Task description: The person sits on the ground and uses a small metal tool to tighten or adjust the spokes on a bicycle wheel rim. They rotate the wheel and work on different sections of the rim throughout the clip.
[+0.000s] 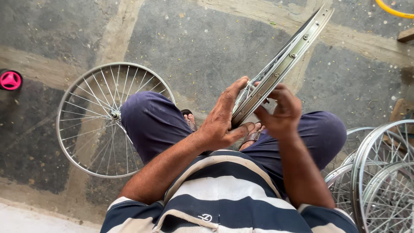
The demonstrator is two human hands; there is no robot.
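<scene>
A silver spoked bicycle wheel rim (288, 56) is held edge-on in front of me, tilted up to the right over my knees. My left hand (224, 118) grips its near end, thumb under the rim and fingers on the spokes at the left side. My right hand (281, 110) is closed on the rim's right side, fingers curled at its edge. I sit with knees in dark blue trousers and wear a striped shirt.
A finished spoked wheel (92, 118) lies flat on the concrete floor at the left, partly under my left knee. Several more wheels (379, 172) are stacked at the right. A small pink wheel (10, 80) sits at the far left; a yellow curved piece (394, 10) top right.
</scene>
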